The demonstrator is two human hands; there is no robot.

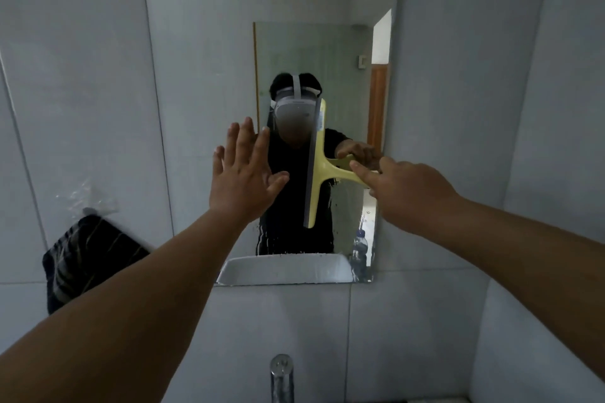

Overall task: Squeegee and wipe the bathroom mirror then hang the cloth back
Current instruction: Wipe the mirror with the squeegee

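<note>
my right grip (pixel 397 188) holds the squeegee (pixel 316 167) upright on the mirror (pixel 203 59) mid-frame; my left grip (pixel 244 173) is wide, fingers straight; cloth (pixel 88 258) hangs lower left.

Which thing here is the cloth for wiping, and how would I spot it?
Find the big mirror on the tiled wall. Look left of its bottom corner, where a dark striped cloth hangs from a hook. It is the only soft, dark thing there; the squeegee in the right hand is yellow and hard.
</note>
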